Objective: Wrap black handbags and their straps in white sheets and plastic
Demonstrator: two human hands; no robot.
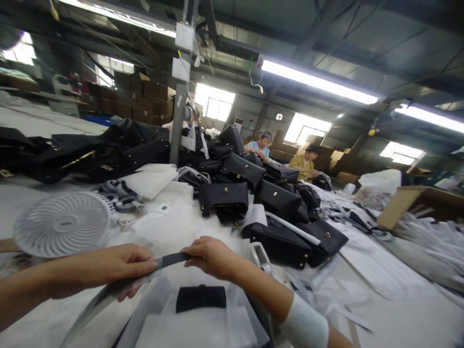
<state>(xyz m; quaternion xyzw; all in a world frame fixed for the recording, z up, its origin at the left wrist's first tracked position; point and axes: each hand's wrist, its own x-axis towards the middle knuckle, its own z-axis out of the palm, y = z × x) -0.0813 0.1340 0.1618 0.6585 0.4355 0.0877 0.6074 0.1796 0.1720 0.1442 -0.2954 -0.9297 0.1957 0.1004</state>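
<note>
A dark strap (172, 260) stretches between my two hands above the table. My left hand (125, 265) is closed on it, thumb on top, and a translucent plastic wrapping (94, 300) trails from that grip toward the lower left. Pinched in the fingers of my right hand (210, 258) is the strap's other end. Below the hands, a small black folded piece (200, 298) rests on whitish translucent sheets (181, 328). Black handbags (224, 197) with gold-coloured clasps lie piled just beyond my right hand.
A white round fan (62, 224) stands at left, near my left forearm. Behind it are more black bags (108, 147) and a metal post (177, 116). An open cardboard box (402, 205) sits at right, near bundled white strips (431, 237). Several people work across the table.
</note>
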